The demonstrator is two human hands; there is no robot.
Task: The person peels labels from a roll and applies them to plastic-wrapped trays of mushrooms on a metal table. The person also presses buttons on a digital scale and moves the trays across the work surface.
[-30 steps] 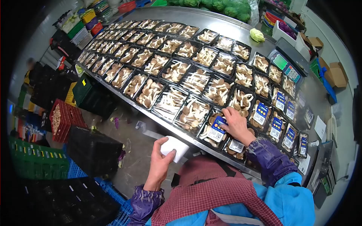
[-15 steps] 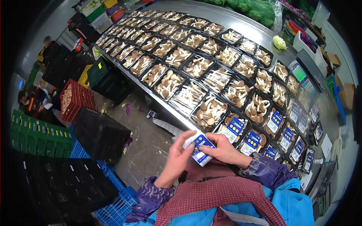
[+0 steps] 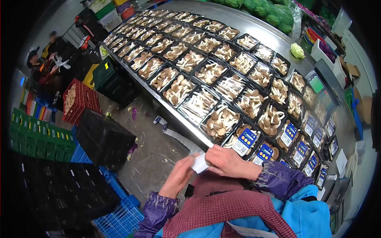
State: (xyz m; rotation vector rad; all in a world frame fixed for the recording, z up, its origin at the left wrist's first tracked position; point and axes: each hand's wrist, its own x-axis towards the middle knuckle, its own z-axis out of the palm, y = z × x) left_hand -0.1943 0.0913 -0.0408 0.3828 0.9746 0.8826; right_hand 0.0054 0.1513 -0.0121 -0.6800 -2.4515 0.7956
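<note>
Low in the view, my left hand [image 3: 179,175] grips the left side of a folded white label strip [image 3: 199,163]. My right hand [image 3: 227,160] has its fingers wrapped round the strip's right side. A long tail of white backing [image 3: 178,137] hangs from it past the table edge toward the floor. Just beyond my hands lie black trays of mushrooms [image 3: 220,122] under clear film, in rows along the steel table [image 3: 174,113]. The nearer trays at the right bear blue and white labels [image 3: 247,137].
Black crates [image 3: 67,186] and green crates [image 3: 37,133] stand at the left, beside a red crate [image 3: 79,101]. A scale [image 3: 316,84] is at the right. Two people [image 3: 43,65] are at the far left. A cabbage [image 3: 297,51] rests on the table.
The blue printed face of the label between my hands has turned out of sight and white shows instead. My right hand has closed over it. A person at the far left now holds up something pale.
</note>
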